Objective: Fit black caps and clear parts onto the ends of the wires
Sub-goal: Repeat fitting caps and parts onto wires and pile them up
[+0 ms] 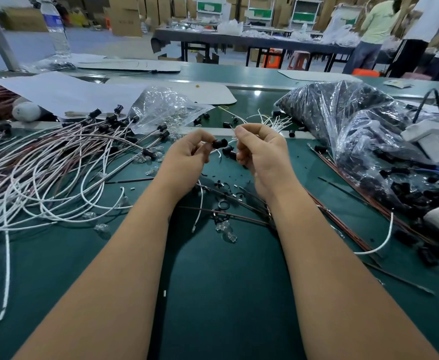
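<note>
Now | left hand (187,154) pinches black cap (219,143) | right hand (258,154) pinches wire (232,128) | bare mat (226,294) below

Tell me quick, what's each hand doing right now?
Left hand: pinching a black cap at its fingertips.
Right hand: pinching a thin white wire end between thumb and forefinger.

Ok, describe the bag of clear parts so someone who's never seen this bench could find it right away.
Start from the green table and look past the left hand. The bag of clear parts lies there beside the pile of capped wires. Unlike the far bigger bag of black caps on the right, its contents are glassy and see-through.
</note>
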{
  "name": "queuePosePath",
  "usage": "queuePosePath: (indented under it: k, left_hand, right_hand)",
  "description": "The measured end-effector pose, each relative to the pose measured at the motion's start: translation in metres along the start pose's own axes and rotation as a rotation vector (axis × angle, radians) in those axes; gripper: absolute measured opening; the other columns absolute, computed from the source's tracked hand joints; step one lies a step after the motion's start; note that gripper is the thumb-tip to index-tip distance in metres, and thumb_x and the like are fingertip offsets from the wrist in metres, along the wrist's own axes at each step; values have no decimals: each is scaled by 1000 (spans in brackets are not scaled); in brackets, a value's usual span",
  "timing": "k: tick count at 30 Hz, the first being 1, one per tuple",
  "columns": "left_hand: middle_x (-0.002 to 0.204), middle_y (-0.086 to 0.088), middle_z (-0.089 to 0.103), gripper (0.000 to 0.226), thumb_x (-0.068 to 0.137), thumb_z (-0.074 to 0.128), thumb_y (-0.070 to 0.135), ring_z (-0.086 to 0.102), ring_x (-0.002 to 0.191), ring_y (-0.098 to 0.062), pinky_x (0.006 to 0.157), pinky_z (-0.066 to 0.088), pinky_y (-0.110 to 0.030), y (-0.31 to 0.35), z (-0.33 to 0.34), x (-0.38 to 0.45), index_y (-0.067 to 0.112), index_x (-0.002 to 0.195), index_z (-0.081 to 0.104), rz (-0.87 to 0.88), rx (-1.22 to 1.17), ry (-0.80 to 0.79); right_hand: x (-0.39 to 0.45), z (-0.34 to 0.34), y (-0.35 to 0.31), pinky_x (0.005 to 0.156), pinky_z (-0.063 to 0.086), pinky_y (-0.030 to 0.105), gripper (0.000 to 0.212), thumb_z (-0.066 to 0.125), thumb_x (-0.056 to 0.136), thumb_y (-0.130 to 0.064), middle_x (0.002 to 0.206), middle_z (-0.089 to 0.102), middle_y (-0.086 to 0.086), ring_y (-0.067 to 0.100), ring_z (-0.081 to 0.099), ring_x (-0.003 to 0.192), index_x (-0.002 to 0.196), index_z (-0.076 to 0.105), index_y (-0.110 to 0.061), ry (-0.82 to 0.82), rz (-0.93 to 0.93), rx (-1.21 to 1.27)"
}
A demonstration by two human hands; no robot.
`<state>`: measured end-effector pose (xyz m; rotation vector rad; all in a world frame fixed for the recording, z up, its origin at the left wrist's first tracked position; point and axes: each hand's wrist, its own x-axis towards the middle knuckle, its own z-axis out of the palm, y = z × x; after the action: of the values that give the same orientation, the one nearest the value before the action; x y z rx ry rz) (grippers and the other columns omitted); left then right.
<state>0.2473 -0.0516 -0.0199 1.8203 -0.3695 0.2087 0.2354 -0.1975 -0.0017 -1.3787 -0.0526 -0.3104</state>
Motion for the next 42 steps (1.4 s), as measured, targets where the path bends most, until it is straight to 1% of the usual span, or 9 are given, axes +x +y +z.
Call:
queuePosePath:
  k: [3,10,17,24,27,31,32,36,42]
  left_hand:
    - [69,0,47,23,99,49,15,32,45,0,45,31,-13,0,-1,-1,31,86,60,-13,32,11]
    - [69,-9,45,18,96,53,16,32,48,-5,45,30,-16,0,-1,-1,27,85,62,-1,92,2]
    - [61,-2,43,11,95,55,15,31,41,-3,42,27,-12,-1,-2,-2,17,92,65,12,143,34]
    - [59,1,45,11,94,58,16,32,43,-2,43,29,-12,3,-2,-3,12,87,66,15,102,44]
    - [58,0,47,10,92,62,17,36,48,-6,48,32,-15,5,-3,-3,11,86,67,32,88,46]
    - [75,-20,61,7,91,63,12,49,65,-18,66,46,-32,6,-2,-2,9,90,69,28,83,84]
    - [76,-19,64,8,90,64,13,51,65,-16,67,47,-30,6,-2,-2,9,90,71,35,95,103]
    - [69,4,64,2,86,70,15,51,56,5,60,42,-9,7,-3,-3,13,86,72,64,87,158]
    - [74,-12,66,10,86,71,18,54,67,-14,69,47,-29,6,-5,-2,19,76,70,33,39,161]
  right_hand:
    - [0,0,3,49,43,20,7,65,90,-11,60,58,-2,8,52,49,83,63,-12,-21,10,-70]
    - [-1,1,5,48,44,18,12,67,88,-7,53,60,-7,6,53,48,79,61,-13,-24,-36,-167]
    - [-1,2,5,48,43,18,13,66,88,-8,55,59,-7,6,53,48,77,61,-15,-9,-68,-200]
    - [-1,1,6,46,42,17,15,65,88,-7,52,59,-8,5,52,46,76,60,-14,-2,-75,-219]
    - [-1,1,6,47,43,17,14,65,89,-9,52,60,-8,6,53,48,76,62,-14,-7,-72,-207]
    - [-2,1,5,50,46,20,13,62,90,-8,60,62,-1,9,56,52,78,65,-12,-38,-70,-169]
    - [-2,1,6,51,46,20,13,62,91,-8,61,62,0,9,56,53,79,66,-11,-38,-77,-169]
    - [-1,3,7,55,50,18,12,65,89,-4,69,66,3,8,61,57,82,67,-14,-22,-122,-227]
    - [-1,1,9,49,45,20,15,64,91,-10,64,62,3,8,56,50,76,63,-10,-40,-61,-183]
